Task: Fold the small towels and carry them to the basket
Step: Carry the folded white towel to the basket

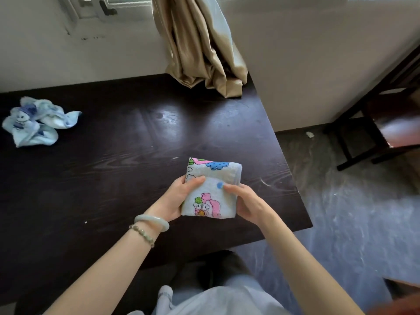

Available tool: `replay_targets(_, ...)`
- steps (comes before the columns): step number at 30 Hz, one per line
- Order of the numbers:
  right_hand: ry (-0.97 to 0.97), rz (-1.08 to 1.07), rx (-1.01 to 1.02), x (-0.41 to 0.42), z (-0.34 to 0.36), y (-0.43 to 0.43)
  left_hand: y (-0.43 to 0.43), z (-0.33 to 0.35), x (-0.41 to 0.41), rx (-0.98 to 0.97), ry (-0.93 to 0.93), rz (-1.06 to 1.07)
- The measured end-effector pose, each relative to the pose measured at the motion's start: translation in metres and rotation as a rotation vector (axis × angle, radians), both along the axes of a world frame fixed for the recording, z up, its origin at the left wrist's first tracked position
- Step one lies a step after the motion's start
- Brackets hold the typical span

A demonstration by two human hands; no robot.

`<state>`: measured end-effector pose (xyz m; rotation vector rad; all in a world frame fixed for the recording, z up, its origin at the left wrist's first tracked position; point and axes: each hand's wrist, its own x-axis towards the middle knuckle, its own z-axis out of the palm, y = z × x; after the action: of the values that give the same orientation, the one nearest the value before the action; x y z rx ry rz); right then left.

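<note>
a person stands at a dark brown wooden table (113, 169) and holds a small white terry towel printed with pink, blue and green cartoon figures (210, 189), folded into a thick rectangle, just right of the frame's centre. the left hand (179, 198), with a pale green bangle (151, 222) and a beaded bracelet (142, 235) on its wrist, grips the towel's left edge, thumb on top. the right hand (245, 201) grasps the right edge, fingers curled over the fold. at the far left of the frame a crumpled pale blue towel (34, 121) lies on the table, well apart. a beige satin curtain (202, 46) hangs at the top centre, its hem resting on the table. a dark wooden chair (384, 123) stands at the right.
</note>
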<state>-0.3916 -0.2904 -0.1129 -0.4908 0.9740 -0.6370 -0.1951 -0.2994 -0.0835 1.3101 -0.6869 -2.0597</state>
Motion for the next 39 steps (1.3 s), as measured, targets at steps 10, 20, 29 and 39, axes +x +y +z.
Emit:
replay_targets(10, 0.317, -0.227, -0.049, -0.081, 0.042, 0.035, -0.005, 0.025, -0.055, -0.036, 0.148, -0.305)
replay_targets(20, 0.408, -0.575, -0.024, -0.242, 0.071, 0.092, 0.003, 0.036, -0.239, -0.040, 0.110, -0.445)
replay_targets(29, 0.405, -0.871, 0.038, -0.420, 0.089, 0.179, 0.054, 0.054, -0.455, -0.056, 0.067, -0.630)
replay_targets(39, 0.424, -1.259, 0.079, -0.555, 0.085, 0.250, 0.079, 0.052, -0.637, -0.056, 0.140, -0.934)
